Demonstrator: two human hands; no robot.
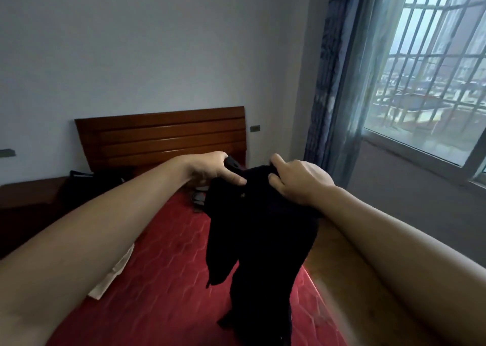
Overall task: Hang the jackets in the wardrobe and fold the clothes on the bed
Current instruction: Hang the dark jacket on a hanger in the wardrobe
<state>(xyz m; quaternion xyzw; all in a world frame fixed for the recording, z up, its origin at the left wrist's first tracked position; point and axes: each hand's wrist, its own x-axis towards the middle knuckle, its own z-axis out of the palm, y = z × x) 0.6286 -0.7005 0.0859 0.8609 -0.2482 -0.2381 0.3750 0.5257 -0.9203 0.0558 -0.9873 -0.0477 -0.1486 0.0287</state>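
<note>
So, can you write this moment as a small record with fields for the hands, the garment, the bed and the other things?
left hand: grips top of black garment
right hand: grips the same top
garment: hangs down over the bed, not folded
bed: red mattress, wooden headboard
on bed: white item at left; dark items near headboard
window: barred, at right

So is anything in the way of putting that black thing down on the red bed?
Nothing visible. The left hand and right hand grip the black fabric garment, which hangs over bare red quilted mattress. A pale folded item lies off to the left, and a small dark heap lies near the wooden headboard.
</note>
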